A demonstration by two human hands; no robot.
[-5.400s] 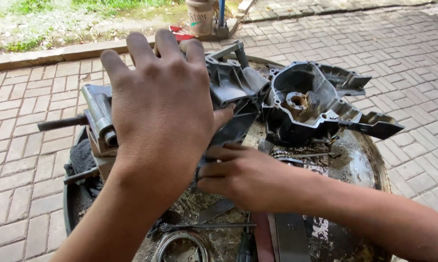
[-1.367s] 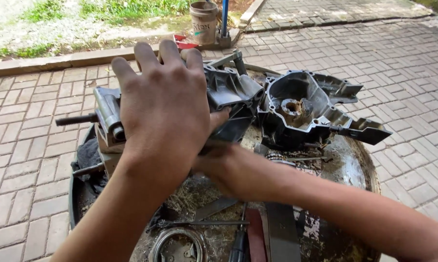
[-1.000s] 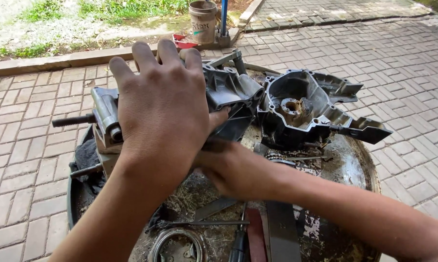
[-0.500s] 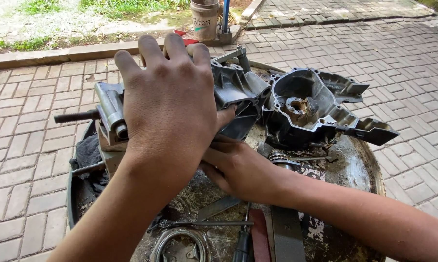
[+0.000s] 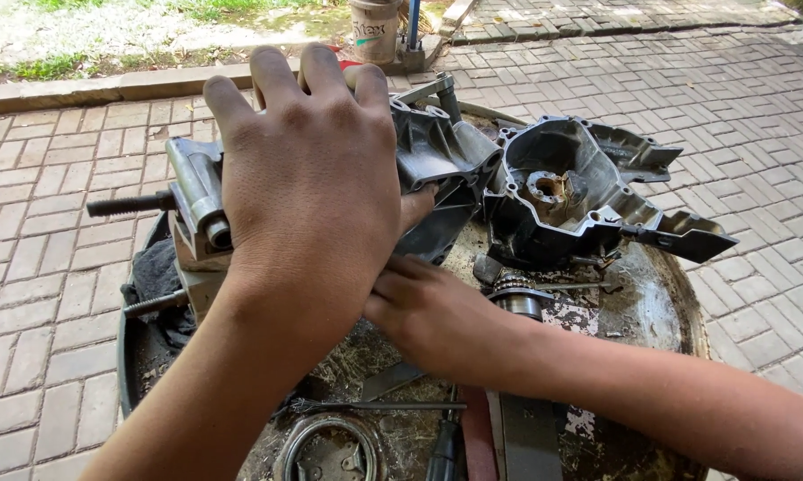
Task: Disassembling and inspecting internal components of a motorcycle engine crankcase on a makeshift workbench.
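While left hand (image 5: 308, 178) covers engine casing (image 5: 437, 169), right hand (image 5: 437, 316) reaches beneath.

Round rusty metal drum top (image 5: 660, 312) on brick paving (image 5: 36, 294), loaded with grey engine casings (image 5: 562, 191), a gear (image 5: 515, 297), a black rag (image 5: 157, 276)

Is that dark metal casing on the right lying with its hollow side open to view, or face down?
Open side showing. The dark casing shows its hollow inside and a rusty bearing seat, resting on the round drum top.
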